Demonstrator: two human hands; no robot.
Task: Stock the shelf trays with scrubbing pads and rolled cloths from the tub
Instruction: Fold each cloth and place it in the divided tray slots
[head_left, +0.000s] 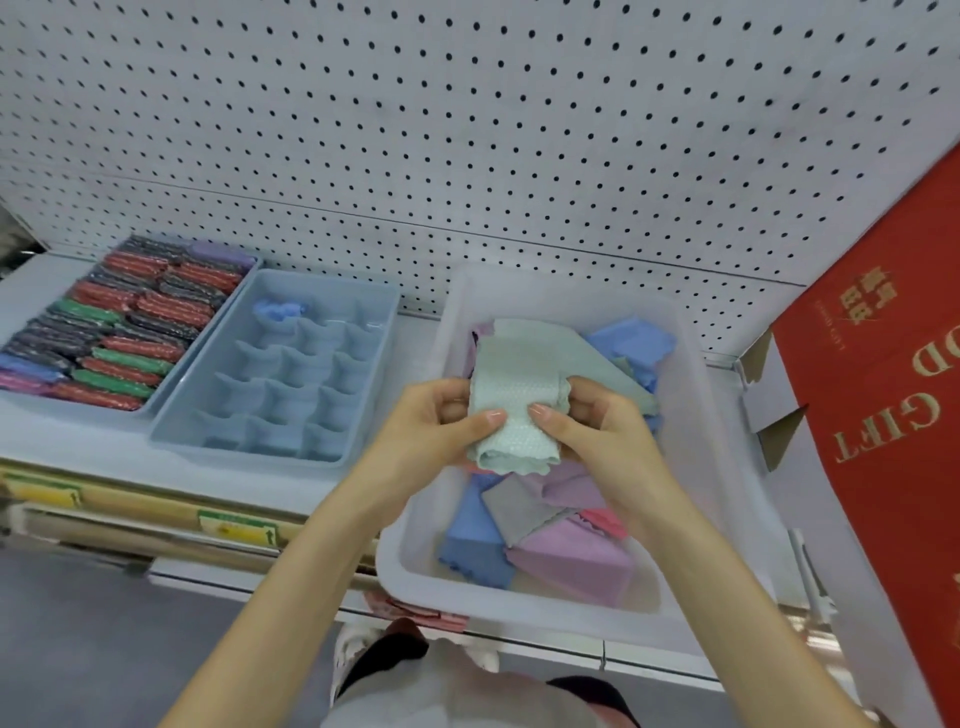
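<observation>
soft green cloth gripped in both hands over the tub

we start with the white perforated pegboard wall (467, 130), which backs the whole bay. below it runs the pale grey shop shelf (93, 447), with yellow price labels along its front edge and grey floor showing underneath. a red cardboard gift carton with gold lettering (883, 395) leans in at the right. on the shelf sits the translucent white plastic tub (696, 395), holding loose cloths in blue, lilac, grey and pink. left of it, near but apart, lies the grey-blue plastic tray with wavy dividers (244, 456); nearly all its cells are bare. just beside that tray, further left, the wrapped red, green and dark scrubbing pads (124, 332) lie in tight rows.

the pale green waffle-textured cloth (519, 374) is held above the tub, partly rolled at its near end, its far end trailing flat over the pile. the left hand (436, 421) and right hand (597, 426) both grip it, thumbs on top, fingers curled beneath. we judge it light, limp and not slippery. the roll will likely spring loose unless pinched at both ends, so we would hold it there and press it into a cell. smallest of all, one blue rolled cloth (278, 312) sits in a far cell of the tray.
</observation>
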